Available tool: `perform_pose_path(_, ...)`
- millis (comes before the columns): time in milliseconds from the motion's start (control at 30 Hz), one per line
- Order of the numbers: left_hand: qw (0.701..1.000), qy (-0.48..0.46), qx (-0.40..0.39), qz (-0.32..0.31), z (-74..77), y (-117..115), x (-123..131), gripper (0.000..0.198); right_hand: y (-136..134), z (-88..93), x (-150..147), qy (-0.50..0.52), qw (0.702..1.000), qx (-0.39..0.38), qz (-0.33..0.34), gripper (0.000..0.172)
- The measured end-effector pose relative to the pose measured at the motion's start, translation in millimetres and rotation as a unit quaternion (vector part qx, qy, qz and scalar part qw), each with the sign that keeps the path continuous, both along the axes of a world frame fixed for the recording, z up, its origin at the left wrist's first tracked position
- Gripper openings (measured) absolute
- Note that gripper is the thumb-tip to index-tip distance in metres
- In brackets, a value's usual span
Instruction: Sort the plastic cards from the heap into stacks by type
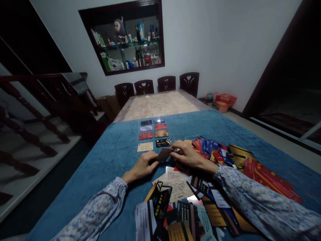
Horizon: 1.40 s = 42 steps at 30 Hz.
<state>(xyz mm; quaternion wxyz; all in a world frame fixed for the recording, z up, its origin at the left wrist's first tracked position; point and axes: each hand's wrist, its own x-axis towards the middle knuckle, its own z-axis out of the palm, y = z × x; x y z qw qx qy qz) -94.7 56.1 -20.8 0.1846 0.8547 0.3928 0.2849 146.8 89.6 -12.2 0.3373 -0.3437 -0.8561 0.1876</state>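
A dark brown card (164, 155) is held between my two hands just above the blue cloth. My left hand (143, 166) grips its left edge between thumb and fingers. At the opposite edge, the fingertips of my right hand (188, 154) are closed on it. Beyond the hands, cards lie in two columns. The nearest ones are a cream card (145, 146) and a black VIP card (163, 143); behind them come a red card (145, 136) and a gold card (161, 134). Below my hands spreads a loose pile of mixed cards (187, 214), partly covered by my right sleeve.
More cards (213, 149) lie heaped to the right, with red cards (269, 177) fanned out beside them. The blue cloth (110, 157) covers the near part of a long table (160, 103). Dark chairs (189, 83) stand at its far end. A stair railing (27, 134) is on the left.
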Motion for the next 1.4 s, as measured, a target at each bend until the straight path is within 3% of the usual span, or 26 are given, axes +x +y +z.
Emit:
perform_pose_path(167,0.999,-0.036,0.025,0.021,5.9,-1.5,-0.4,0.017,-1.1,2.6,2.4,0.035,0.999,0.006,0.019,0.010)
perform_pose_path(400,0.991,-0.082,0.074,0.071,17.5,-9.6,7.0,0.022,-3.6,4.0,0.0,-0.002,0.988,0.152,0.028,0.011)
perform_pose_path(633,0.987,-0.088,0.117,0.065,15.0,-11.2,10.9,0.011,1.0,0.8,-7.3,-0.048,0.971,0.232,0.040,0.018)
perform_pose_path(800,0.990,-0.070,0.105,0.070,10.7,-10.5,10.0,0.009,4.7,0.4,-17.8,-0.103,0.958,0.262,0.052,0.018)
perform_pose_path(1067,0.989,-0.055,0.090,0.102,7.9,-17.3,5.6,0.011,-3.6,-3.7,-23.4,-0.178,0.959,0.217,0.035,0.012)
perform_pose_path(1400,0.990,-0.058,0.051,0.120,-8.7,-13.7,-2.8,0.019,-7.9,-4.6,-14.9,-0.229,0.964,0.133,0.010,0.028)
